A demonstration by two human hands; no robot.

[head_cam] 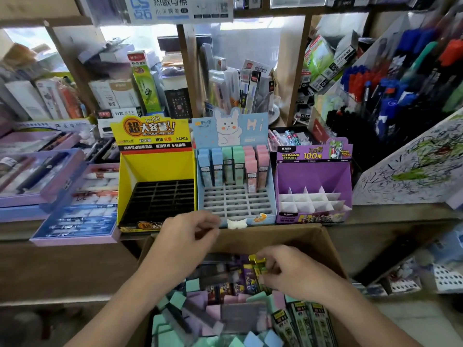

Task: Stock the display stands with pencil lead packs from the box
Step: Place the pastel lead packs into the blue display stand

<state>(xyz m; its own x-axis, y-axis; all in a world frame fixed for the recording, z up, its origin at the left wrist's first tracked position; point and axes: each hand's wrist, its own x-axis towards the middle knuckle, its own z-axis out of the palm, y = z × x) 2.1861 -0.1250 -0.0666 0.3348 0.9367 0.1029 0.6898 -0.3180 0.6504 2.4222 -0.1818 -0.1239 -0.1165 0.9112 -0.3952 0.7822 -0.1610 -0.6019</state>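
Observation:
A cardboard box in front of me holds several loose lead packs in green, pink, blue, purple and dark colours. My right hand is inside it, fingers pinched on a yellow-topped lead pack. My left hand hovers over the box's far edge with fingers curled and nothing visible in them. Behind the box stand three displays: a yellow stand with empty black slots, a blue stand with pastel packs in its back rows, and a purple stand with empty white dividers.
The stands sit on a wooden shelf. Flat purple and blue pen boxes lie to the left. Racks of pens rise at the right, above a scribbled test sheet. Stationery boxes fill the shelves behind.

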